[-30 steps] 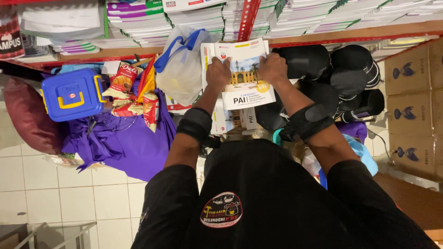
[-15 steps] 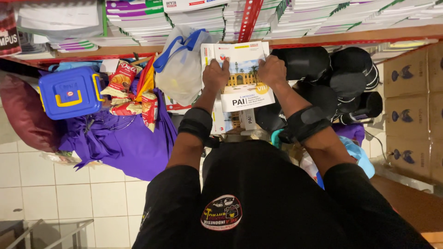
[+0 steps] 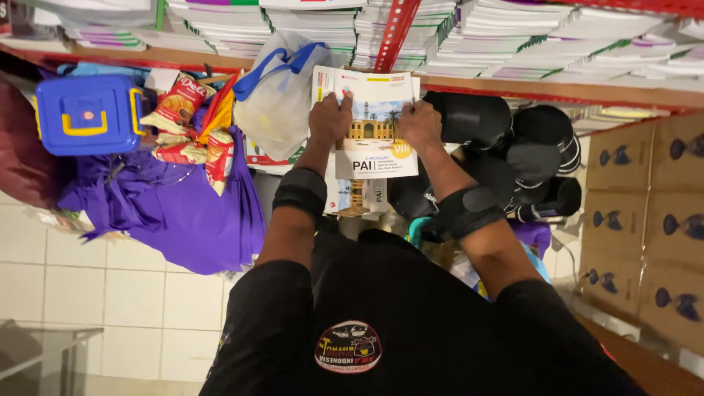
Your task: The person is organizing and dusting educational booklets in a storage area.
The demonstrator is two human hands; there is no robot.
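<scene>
Both my hands hold one thin book (image 3: pixel 375 150) by its top corners; its cover is white and yellow with a picture of a domed building. My left hand (image 3: pixel 330 117) grips the left side and my right hand (image 3: pixel 420 125) the right side. Black bands wrap both wrists. The book is held over a pile of similar books (image 3: pixel 359 196), just below the wooden shelf edge (image 3: pixel 513 86). My black shirt with a round badge (image 3: pixel 347 346) fills the bottom of the view.
Stacks of books (image 3: pixel 308 22) fill the shelf above, crossed by a red strip (image 3: pixel 396 29). At left are a white bag with blue handles (image 3: pixel 275 99), snack packets (image 3: pixel 187 121), a blue box (image 3: pixel 84 114) and purple cloth (image 3: pixel 183 213). Black caps (image 3: pixel 528 158) and cardboard cartons (image 3: pixel 645 213) stand at right.
Both hands keep hold of the book; it has only shifted slightly in front of the shelf.
</scene>
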